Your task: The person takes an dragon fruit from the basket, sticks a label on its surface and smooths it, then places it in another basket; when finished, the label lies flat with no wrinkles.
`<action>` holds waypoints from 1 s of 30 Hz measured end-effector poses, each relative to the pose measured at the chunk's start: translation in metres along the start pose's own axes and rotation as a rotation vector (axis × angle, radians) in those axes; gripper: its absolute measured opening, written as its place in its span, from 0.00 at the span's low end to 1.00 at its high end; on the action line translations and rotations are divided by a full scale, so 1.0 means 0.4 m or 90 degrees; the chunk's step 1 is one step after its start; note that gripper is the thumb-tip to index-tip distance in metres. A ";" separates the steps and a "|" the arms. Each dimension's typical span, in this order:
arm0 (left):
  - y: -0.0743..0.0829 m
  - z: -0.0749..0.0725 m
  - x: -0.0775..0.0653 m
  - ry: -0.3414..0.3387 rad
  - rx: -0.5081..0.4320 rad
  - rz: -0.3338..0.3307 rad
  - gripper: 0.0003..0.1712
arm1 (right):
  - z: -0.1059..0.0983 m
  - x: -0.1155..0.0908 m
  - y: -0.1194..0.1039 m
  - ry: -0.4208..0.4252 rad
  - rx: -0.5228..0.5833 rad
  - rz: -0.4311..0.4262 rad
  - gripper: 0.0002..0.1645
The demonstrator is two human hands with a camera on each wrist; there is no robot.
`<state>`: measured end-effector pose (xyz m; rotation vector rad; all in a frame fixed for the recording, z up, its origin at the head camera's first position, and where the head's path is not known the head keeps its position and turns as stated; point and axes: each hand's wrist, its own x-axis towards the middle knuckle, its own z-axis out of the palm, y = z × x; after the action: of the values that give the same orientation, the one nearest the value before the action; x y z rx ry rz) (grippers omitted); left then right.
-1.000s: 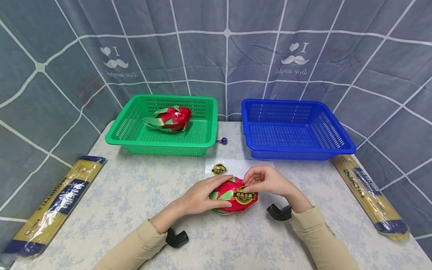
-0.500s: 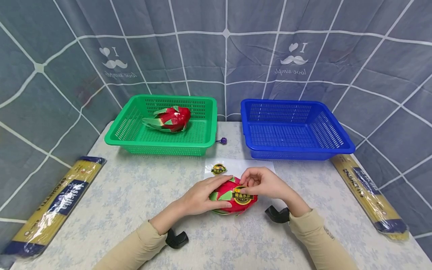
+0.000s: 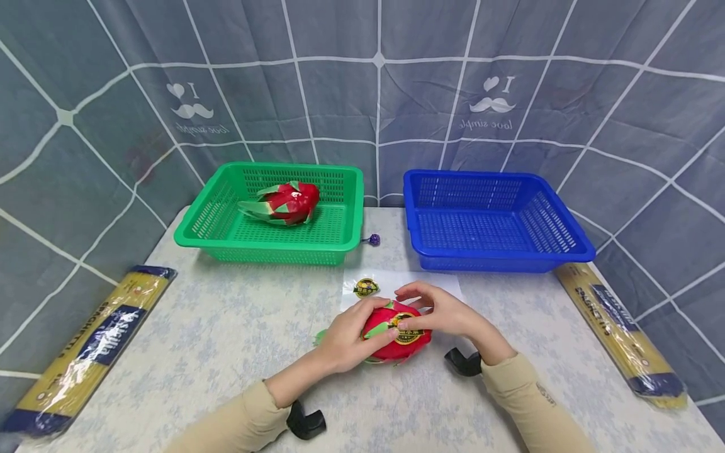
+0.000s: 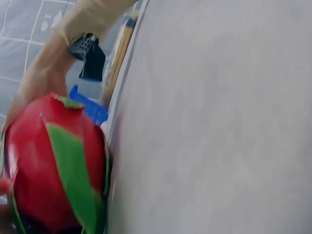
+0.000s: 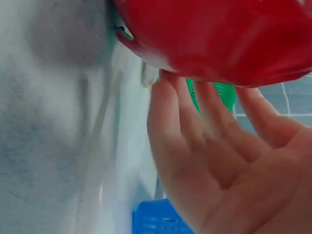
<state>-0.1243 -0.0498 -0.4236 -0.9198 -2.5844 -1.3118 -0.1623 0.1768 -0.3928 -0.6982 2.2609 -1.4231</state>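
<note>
Left hand [image 3: 350,336] and right hand [image 3: 449,313], grips curled round the dragon fruit [image 4: 53,161], appear mid-labelling; pressing the label [image 3: 409,338] flat likely needs steady support.

A left hand [image 3: 348,336] masks part of a dragon fruit [image 3: 404,353]; the right hand [image 3: 444,311] covers parts of its label [image 3: 410,338] and a white sheet [image 3: 389,283]. A blue basket [image 3: 498,257] conceals one end of a spaghetti pack [image 3: 617,333], and both sleeves [image 3: 232,418] run off the lower edge. The left wrist view blurs the tabletop [image 4: 204,122] and crops the fruit; in the right wrist view, fingers [image 5: 168,114] vanish behind the fruit, itself cut off by the top and right edges.
</note>
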 end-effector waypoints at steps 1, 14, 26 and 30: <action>0.003 0.007 0.001 0.014 0.008 -0.008 0.26 | 0.000 0.000 0.003 -0.010 0.006 -0.007 0.35; 0.013 0.060 0.023 0.093 0.091 -0.036 0.37 | 0.029 -0.002 0.055 0.018 0.069 -0.034 0.18; 0.000 0.070 0.018 0.111 0.108 0.014 0.47 | 0.029 -0.014 0.047 0.030 0.033 -0.013 0.22; 0.001 0.066 0.016 0.114 0.050 -0.018 0.34 | 0.026 -0.022 0.055 -0.067 0.040 -0.032 0.26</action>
<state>-0.1246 -0.0265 -0.4375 -0.7201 -2.4994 -1.2276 -0.1539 0.1825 -0.4166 -0.7965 2.1233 -1.4397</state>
